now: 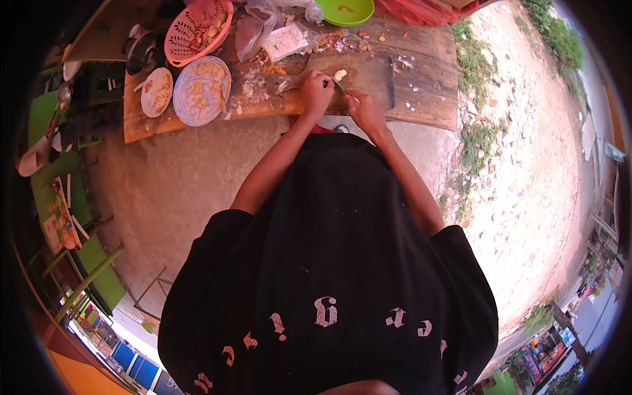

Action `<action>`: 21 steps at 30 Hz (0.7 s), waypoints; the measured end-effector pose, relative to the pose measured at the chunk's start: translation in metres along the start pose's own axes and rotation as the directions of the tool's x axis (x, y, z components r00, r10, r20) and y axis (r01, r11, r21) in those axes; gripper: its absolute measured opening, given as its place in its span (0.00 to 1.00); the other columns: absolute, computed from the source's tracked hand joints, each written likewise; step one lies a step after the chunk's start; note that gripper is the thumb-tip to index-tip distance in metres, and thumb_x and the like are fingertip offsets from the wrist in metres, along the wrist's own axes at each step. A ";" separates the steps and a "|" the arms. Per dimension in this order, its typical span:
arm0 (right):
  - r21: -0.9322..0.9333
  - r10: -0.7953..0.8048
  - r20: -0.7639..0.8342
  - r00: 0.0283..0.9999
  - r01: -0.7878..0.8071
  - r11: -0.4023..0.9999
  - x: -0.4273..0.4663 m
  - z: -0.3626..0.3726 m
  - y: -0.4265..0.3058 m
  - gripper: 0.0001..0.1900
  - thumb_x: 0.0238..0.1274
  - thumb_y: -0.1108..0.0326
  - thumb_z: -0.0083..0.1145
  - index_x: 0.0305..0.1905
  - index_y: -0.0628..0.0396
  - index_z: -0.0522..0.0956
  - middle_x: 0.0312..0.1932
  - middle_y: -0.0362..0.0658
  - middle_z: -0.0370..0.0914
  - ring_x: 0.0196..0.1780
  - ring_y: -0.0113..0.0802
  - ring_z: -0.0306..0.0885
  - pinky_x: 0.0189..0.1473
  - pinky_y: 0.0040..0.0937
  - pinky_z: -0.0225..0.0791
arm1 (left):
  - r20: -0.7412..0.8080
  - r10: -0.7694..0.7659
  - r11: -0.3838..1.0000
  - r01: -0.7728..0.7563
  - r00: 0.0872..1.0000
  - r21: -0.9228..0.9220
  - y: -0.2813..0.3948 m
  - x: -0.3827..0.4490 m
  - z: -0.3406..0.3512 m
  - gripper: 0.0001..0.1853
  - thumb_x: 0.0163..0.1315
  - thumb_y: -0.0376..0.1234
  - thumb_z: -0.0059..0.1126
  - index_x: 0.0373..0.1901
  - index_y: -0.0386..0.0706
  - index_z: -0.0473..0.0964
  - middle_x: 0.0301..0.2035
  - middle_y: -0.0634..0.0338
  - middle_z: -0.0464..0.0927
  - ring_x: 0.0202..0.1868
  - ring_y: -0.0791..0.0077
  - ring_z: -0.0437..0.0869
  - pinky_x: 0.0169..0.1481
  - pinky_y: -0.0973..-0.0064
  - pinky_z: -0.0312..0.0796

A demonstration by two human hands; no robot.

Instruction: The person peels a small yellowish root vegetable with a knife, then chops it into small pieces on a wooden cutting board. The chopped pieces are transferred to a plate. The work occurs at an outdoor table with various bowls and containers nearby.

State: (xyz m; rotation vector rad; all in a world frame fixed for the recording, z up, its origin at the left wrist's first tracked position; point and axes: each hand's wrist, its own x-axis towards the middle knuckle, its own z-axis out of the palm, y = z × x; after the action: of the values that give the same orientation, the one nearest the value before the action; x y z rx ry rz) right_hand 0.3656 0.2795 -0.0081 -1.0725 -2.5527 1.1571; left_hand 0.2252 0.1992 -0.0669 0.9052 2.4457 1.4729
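Note:
A wooden chopping board (368, 66) lies near the front edge of the table, its narrower end to the left. My right hand (366, 112) grips a small knife (340, 86), whose blade points up and left over the board. Close by on the left, my left hand (317, 93) has its fingers curled in near the blade; whether something small is pinched in them is too small to tell. Pale, peeled pieces, perhaps garlic (339, 74), sit on the board right by the knife tip and the left fingers.
Peelings and scraps (345, 43) litter the wooden table (429, 74). A pink plastic basket (177, 52), a blue-and-white plate (180, 106), a floral bowl (148, 101) and a dark pot (140, 54) stand left. Behind lie a wrapped white pack (285, 42) and a green bowl (348, 19).

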 end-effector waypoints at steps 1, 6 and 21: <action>0.000 0.002 -0.007 1.000 -0.002 1.000 0.002 0.002 0.004 0.15 0.67 0.58 0.54 0.51 0.51 0.83 0.36 0.61 0.82 0.43 0.61 0.81 0.46 0.53 0.74 | 0.003 -0.001 1.000 0.001 1.000 -0.004 0.000 0.000 0.000 0.03 0.54 0.30 0.65 0.27 0.41 0.83 0.31 0.57 0.79 0.30 0.61 0.84 0.36 0.65 0.75; 0.010 0.021 0.001 1.000 -0.021 1.000 0.005 0.001 0.004 0.15 0.67 0.58 0.54 0.51 0.51 0.83 0.36 0.61 0.82 0.43 0.61 0.81 0.47 0.52 0.74 | 0.023 0.024 0.999 -0.025 0.999 0.032 0.000 0.000 -0.001 0.04 0.55 0.28 0.66 0.30 0.38 0.83 0.32 0.56 0.79 0.27 0.67 0.82 0.34 0.71 0.73; 0.041 -0.006 -0.024 1.000 0.007 0.999 0.003 0.004 0.011 0.14 0.66 0.58 0.55 0.49 0.50 0.84 0.36 0.62 0.82 0.43 0.62 0.81 0.46 0.53 0.73 | 0.025 -0.007 1.000 0.007 1.000 0.013 -0.001 -0.002 0.001 0.03 0.54 0.31 0.66 0.27 0.41 0.83 0.32 0.57 0.79 0.31 0.61 0.84 0.37 0.65 0.75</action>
State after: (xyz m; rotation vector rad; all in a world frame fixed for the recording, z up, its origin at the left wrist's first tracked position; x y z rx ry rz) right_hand 0.3674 0.2837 -0.0192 -1.0612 -2.5013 1.1832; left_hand 0.2265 0.1981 -0.0688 0.9113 2.4405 1.4369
